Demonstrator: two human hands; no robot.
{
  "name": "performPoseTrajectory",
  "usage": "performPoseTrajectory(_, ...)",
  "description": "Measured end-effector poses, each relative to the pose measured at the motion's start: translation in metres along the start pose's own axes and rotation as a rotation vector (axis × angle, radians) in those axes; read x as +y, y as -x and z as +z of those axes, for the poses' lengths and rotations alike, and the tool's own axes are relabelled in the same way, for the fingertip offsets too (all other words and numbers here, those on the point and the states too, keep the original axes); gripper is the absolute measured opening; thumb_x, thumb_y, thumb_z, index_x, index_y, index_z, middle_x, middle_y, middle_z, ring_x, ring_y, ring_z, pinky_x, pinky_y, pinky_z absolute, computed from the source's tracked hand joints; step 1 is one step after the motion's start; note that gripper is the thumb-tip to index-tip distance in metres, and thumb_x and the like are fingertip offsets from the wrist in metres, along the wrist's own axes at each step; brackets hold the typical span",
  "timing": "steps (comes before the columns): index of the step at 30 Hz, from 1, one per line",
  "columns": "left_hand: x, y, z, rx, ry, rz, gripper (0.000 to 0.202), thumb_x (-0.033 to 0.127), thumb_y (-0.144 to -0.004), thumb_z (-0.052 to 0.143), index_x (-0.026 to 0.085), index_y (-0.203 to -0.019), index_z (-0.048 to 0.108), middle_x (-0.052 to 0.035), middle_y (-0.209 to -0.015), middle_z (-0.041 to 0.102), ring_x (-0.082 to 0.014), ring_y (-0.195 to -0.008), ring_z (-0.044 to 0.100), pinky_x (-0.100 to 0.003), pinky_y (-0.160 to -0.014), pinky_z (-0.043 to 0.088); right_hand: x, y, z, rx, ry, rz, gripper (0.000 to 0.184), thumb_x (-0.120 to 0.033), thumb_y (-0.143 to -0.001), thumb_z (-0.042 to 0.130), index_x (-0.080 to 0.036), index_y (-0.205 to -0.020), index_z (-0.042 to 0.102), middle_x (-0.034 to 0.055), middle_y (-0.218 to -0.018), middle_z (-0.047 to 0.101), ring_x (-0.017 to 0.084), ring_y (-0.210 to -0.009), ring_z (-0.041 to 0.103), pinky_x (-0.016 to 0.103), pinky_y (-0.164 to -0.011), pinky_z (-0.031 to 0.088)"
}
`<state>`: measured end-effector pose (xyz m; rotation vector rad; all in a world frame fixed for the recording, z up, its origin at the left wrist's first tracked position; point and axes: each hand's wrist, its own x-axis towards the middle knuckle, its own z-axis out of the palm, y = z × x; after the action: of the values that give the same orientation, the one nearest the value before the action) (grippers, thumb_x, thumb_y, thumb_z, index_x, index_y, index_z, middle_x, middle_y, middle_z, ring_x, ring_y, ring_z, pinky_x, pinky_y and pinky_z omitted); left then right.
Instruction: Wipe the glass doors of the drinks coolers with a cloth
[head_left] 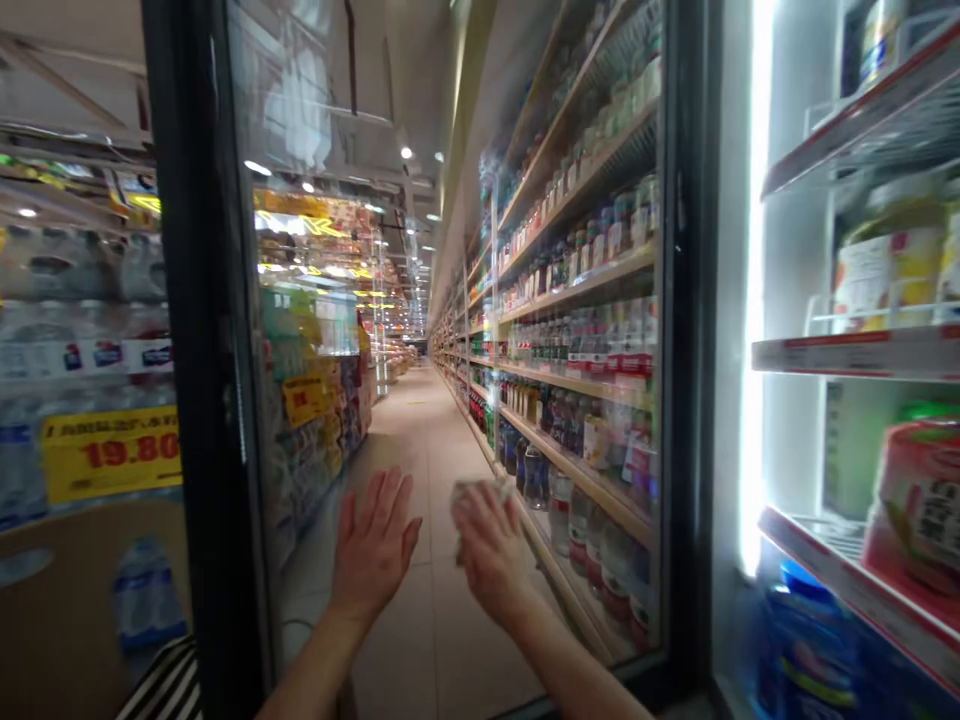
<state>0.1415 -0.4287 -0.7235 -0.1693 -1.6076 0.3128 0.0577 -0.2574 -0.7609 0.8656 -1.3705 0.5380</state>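
Observation:
An open cooler's glass door [405, 430] in a black frame stands before me, with reflections across its pane. My left hand [373, 550] lies palm-forward against the glass, fingers stretched out and holding nothing. To its right, my right hand [491, 555] has a pale, crumpled cloth [460, 492] under its fingers, pressed to the same pane. Motion blurs the right hand and the cloth a little. Most of the cloth is hidden behind the fingers.
To the right, lit cooler shelves [855, 352] hold bottles and a red-and-white package [919, 510]. Packs of bottled water [75, 330] with a yellow price sign [112, 452] stand at left. The black door frame [686, 400] edges the pane.

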Motion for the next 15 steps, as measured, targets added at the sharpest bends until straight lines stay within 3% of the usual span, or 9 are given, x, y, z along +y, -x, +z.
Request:
performPoseTrajectory(2, -0.002, -0.001, 0.000, -0.004, -0.010, 0.008, 0.061, 0.025, -0.088, 0.048, 0.019, -0.143, 0.022, -0.0107, -0.138, 0.044, -0.0147, -0.138, 0.020, -0.040, -0.116, 0.012, -0.006, 0.007, 0.000, -0.066, -0.020, -0.125, 0.040, -0.011, -0.087, 0.038, -0.024, -0.120, 0.056, 0.0008, -0.128, 0.057, 0.018, -0.133, 0.036, 0.043, -0.114, 0.024)
performPoseTrajectory(3, -0.003, -0.002, 0.000, -0.009, -0.017, 0.014, 0.062, 0.025, -0.088, 0.048, 0.019, -0.143, 0.021, -0.0108, -0.138, 0.044, -0.0147, -0.139, 0.020, -0.040, -0.116, 0.011, 0.004, 0.012, -0.005, -0.066, 0.013, -0.091, 0.041, -0.010, -0.086, 0.038, -0.026, -0.120, 0.055, 0.0007, -0.128, 0.057, 0.018, -0.133, 0.036, 0.044, -0.113, 0.026)
performPoseTrajectory(7, -0.006, -0.001, 0.001, -0.028, -0.056, 0.063, 0.067, 0.023, -0.086, 0.051, 0.017, -0.144, 0.018, -0.0109, -0.138, 0.042, -0.0146, -0.139, 0.016, -0.039, -0.116, 0.009, 0.068, 0.025, -0.032, 0.123, 0.205, 0.314, 0.052, -0.008, -0.087, 0.036, -0.022, -0.137, 0.037, 0.0120, -0.142, 0.041, 0.024, -0.137, 0.029, 0.054, -0.107, 0.031)
performPoseTrajectory(9, -0.006, 0.000, 0.001, -0.026, -0.061, 0.064, 0.068, 0.023, -0.085, 0.052, 0.018, -0.144, 0.019, -0.0102, -0.139, 0.041, -0.0150, -0.139, 0.016, -0.039, -0.116, 0.008, 0.071, 0.023, -0.033, 0.180, 0.210, 0.398, 0.052, -0.011, -0.088, 0.036, -0.019, -0.139, 0.034, 0.0147, -0.144, 0.037, 0.025, -0.137, 0.028, 0.055, -0.107, 0.031)
performPoseTrajectory(10, -0.006, 0.000, 0.001, -0.027, -0.056, 0.053, 0.067, 0.023, -0.086, 0.052, 0.019, -0.144, 0.019, -0.0098, -0.140, 0.040, -0.0151, -0.139, 0.017, -0.039, -0.116, 0.008, 0.061, 0.022, -0.029, 0.143, 0.182, 0.362, 0.051, -0.012, -0.088, 0.036, -0.019, -0.139, 0.036, 0.0138, -0.143, 0.039, 0.025, -0.137, 0.029, 0.053, -0.108, 0.030)
performPoseTrajectory(13, -0.004, 0.000, 0.001, -0.029, -0.026, 0.007, 0.066, 0.025, -0.087, 0.051, 0.021, -0.144, 0.019, -0.0096, -0.140, 0.040, -0.0148, -0.138, 0.019, -0.040, -0.116, 0.010, 0.022, 0.020, -0.014, -0.059, 0.038, 0.042, 0.046, -0.011, -0.087, 0.037, -0.021, -0.130, 0.047, 0.0073, -0.134, 0.051, 0.021, -0.135, 0.032, 0.046, -0.111, 0.028)
performPoseTrajectory(15, -0.003, 0.000, 0.001, -0.030, -0.020, 0.000, 0.065, 0.024, -0.087, 0.050, 0.020, -0.144, 0.020, -0.0102, -0.140, 0.041, -0.0141, -0.139, 0.019, -0.039, -0.116, 0.010, 0.021, 0.023, -0.013, -0.098, 0.000, -0.055, 0.045, -0.008, -0.086, 0.037, -0.021, -0.127, 0.050, 0.0067, -0.132, 0.053, 0.020, -0.136, 0.031, 0.045, -0.112, 0.026)
